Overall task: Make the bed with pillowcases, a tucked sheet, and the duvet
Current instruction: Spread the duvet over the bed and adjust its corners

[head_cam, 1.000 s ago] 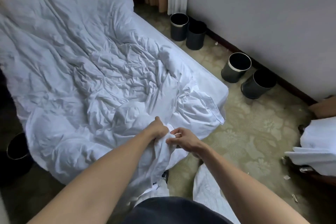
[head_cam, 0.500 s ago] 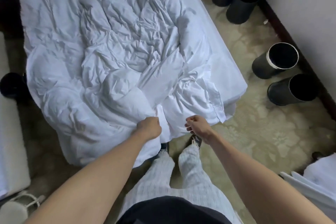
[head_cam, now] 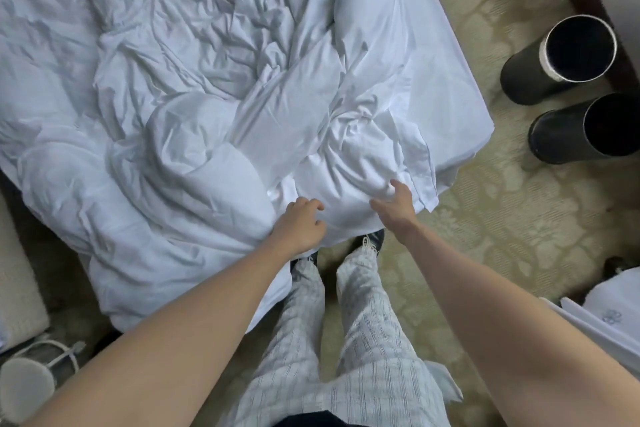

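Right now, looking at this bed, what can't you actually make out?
- Head view, the bed's head end: cut off by the top edge, so pillows cannot be checked.
- Sheet and mattress: covered by the crumpled duvet.
- Left hand: its fingertips curl into the duvet's edge, so the grip is unclear.
- Right hand: its palm faces down, contact underneath hidden.
- Bins: insides too dark to see.

Both arms bare, extended forward and down, converging toward 12 o'clock. Left hand (head_cam: 304, 225) at centre frame, knuckles up, fingers curled loosely, palm down. Right hand (head_cam: 394, 206) just beside it at 1 o'clock, fingers spread and partly bent, thumb pointing to 9 o'clock. Hands apart, not touching. Legs below at 6 o'clock, standing, feet together.
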Motion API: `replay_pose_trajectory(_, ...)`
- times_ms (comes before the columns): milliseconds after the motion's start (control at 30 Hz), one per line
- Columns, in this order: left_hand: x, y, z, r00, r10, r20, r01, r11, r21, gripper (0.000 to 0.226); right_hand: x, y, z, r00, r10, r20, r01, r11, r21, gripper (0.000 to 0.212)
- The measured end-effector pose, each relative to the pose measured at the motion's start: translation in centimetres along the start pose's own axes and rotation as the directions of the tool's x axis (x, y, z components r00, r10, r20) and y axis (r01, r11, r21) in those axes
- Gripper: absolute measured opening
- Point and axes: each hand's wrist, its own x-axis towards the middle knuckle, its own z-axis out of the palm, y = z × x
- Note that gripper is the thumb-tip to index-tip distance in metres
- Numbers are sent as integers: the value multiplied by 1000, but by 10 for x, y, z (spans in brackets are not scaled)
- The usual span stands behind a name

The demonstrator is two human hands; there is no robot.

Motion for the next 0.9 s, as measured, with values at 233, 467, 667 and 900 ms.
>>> replay_pose_trajectory(233, -1, -1, -1, 998, 18, -63, -19, 999, -25, 49, 43, -9, 13, 995, 99, 18, -100, 994, 39, 66)
replay_pose_trajectory(467, -2, 34, -11, 998, 31, -55, -31, 1000, 0, 52, 35, -28, -12, 994, -41, 100, 68, 956, -285, 17)
replay_pose_trajectory(667, -28, 82, -19, 1000, 16, -21, -14, 997, 75, 94, -42, -47, -56, 972, -163, 170, 196, 960, -198, 36)
replay_pose_trajectory(900, -64, 143, -22, 995, 89, -52, -74, 966, 247, 108, -125, -67, -115, 935, -351, 48, 349, 893, -283, 40)
